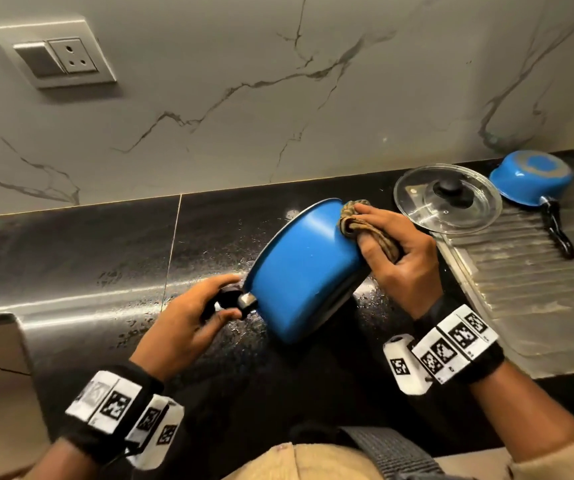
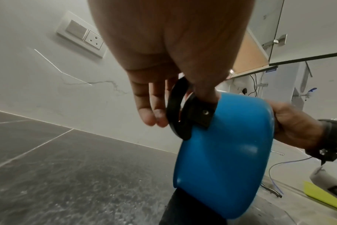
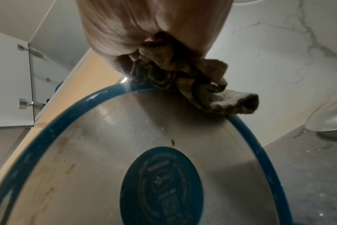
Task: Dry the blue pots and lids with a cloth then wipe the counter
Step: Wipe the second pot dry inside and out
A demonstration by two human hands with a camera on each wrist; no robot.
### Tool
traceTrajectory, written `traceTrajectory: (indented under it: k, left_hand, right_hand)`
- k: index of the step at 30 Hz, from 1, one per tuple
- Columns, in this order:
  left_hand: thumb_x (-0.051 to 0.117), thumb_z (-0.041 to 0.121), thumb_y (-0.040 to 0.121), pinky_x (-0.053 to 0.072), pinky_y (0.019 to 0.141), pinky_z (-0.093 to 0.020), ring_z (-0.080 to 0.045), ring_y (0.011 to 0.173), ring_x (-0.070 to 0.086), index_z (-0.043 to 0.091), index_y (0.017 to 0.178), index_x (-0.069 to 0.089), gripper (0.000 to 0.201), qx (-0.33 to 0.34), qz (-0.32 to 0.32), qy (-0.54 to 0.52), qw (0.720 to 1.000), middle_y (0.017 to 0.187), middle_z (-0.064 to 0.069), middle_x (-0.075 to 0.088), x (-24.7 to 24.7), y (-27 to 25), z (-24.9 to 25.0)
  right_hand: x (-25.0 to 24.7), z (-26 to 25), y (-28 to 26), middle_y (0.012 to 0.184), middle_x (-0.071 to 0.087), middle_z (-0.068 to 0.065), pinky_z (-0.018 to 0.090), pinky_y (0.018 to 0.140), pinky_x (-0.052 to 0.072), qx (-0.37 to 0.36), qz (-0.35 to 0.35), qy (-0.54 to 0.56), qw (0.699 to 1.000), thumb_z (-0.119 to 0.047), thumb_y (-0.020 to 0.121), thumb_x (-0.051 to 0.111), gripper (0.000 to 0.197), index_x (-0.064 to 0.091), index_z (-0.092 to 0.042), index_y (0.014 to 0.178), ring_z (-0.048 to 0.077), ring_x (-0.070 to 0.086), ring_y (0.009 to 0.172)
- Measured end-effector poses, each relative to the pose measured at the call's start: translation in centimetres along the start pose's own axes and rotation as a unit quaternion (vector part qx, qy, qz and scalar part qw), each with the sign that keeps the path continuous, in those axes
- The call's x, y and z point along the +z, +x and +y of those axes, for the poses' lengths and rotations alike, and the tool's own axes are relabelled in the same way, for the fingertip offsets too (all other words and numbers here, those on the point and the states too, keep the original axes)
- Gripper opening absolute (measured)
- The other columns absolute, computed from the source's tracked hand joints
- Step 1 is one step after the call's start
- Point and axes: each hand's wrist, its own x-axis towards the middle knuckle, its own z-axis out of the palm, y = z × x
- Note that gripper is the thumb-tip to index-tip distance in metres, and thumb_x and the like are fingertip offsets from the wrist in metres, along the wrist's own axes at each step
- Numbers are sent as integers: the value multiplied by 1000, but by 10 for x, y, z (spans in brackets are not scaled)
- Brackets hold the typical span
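Observation:
A large blue pot (image 1: 304, 268) (image 2: 225, 153) is held tilted on its side above the wet black counter (image 1: 105, 258). My left hand (image 1: 192, 320) (image 2: 164, 97) grips its black handle (image 1: 230, 301) (image 2: 183, 112). My right hand (image 1: 396, 258) holds a bunched brown cloth (image 1: 358, 220) (image 3: 185, 77) against the pot's upper side by the base edge. The pot's steel base (image 3: 164, 152) fills the right wrist view. A glass lid (image 1: 448, 199) with a black knob lies at the back right. A smaller blue pot (image 1: 531, 176) sits upside down beyond the lid.
A ribbed steel drainboard (image 1: 538, 282) lies to the right under the small pot's handle. A marble wall with a switch and socket plate (image 1: 53, 53) rises behind the counter. Water droplets speckle the counter under the pot.

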Motion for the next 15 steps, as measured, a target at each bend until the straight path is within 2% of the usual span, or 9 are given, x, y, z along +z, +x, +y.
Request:
traceTrajectory:
  k: [1, 3, 4, 6, 7, 9, 11, 13, 15]
  left_hand:
    - [51, 62, 91, 49, 84, -15, 8, 100, 61, 40, 129, 51, 44, 9, 17, 17, 1000, 113, 24, 63, 1, 2, 3]
    - [44, 60, 93, 53, 72, -28, -6, 88, 65, 38, 117, 52, 34, 15, 30, 53, 998, 103, 16, 67, 1, 7, 10]
    - [41, 63, 94, 51, 65, -28, -10, 81, 65, 34, 112, 53, 36, 23, 31, 67, 997, 96, 12, 67, 1, 10, 12]
    - [31, 70, 96, 46, 56, -25, -11, 70, 60, 25, 105, 55, 51, 42, 28, 93, 994, 86, 10, 65, 2, 16, 17]
    - [29, 70, 97, 45, 54, -27, -12, 67, 59, 22, 103, 56, 56, 44, 23, 100, 994, 83, 10, 64, 2, 19, 20]
    - [30, 66, 98, 45, 54, -32, -15, 65, 58, 19, 98, 55, 54, 52, 12, 101, 993, 80, 8, 63, 1, 23, 23]
    - [32, 63, 98, 44, 55, -32, -13, 65, 57, 19, 95, 53, 49, 61, -3, 91, 994, 80, 8, 62, -1, 24, 23]
    - [38, 60, 98, 45, 55, -31, -11, 66, 57, 24, 96, 51, 39, 63, -14, 76, 995, 79, 10, 63, -2, 23, 20]
    - [41, 58, 98, 47, 56, -28, -7, 66, 58, 28, 97, 50, 31, 66, -21, 62, 996, 81, 12, 64, -4, 21, 17]
  right_hand:
    - [0, -1, 1, 123, 68, 3, 47, 104, 47, -2, 2, -12, 1000, -6, 89, 68, 25, 73, -9, 113, 19, 60, 121]
    - [1, -8, 4, 123, 68, 3, 46, 104, 46, -35, -9, -55, 998, -7, 87, 70, 27, 73, -9, 113, 20, 59, 123]
    - [3, -15, 4, 124, 68, 2, 45, 104, 45, -64, -27, -83, 994, -9, 84, 70, 29, 73, -10, 113, 21, 57, 124]
    - [15, -33, -2, 127, 67, 0, 43, 105, 43, -145, -97, -136, 975, -14, 81, 71, 31, 75, -12, 112, 23, 55, 125]
    - [24, -42, -9, 127, 67, -1, 42, 105, 43, -190, -152, -165, 956, -18, 80, 70, 31, 75, -14, 110, 24, 55, 125]
    - [44, -49, -26, 130, 65, -3, 40, 105, 41, -277, -267, -234, 893, -26, 82, 66, 31, 74, -16, 110, 25, 54, 124]
    - [52, -46, -34, 133, 62, -2, 41, 106, 39, -326, -324, -280, 843, -30, 88, 62, 29, 73, -17, 112, 26, 53, 124]
    - [46, -42, -22, 134, 62, -1, 41, 108, 38, -346, -324, -282, 834, -31, 91, 61, 28, 73, -18, 113, 25, 54, 124]
    - [35, -42, -1, 132, 64, -1, 40, 108, 40, -331, -299, -238, 863, -29, 89, 63, 27, 74, -18, 112, 24, 55, 124]
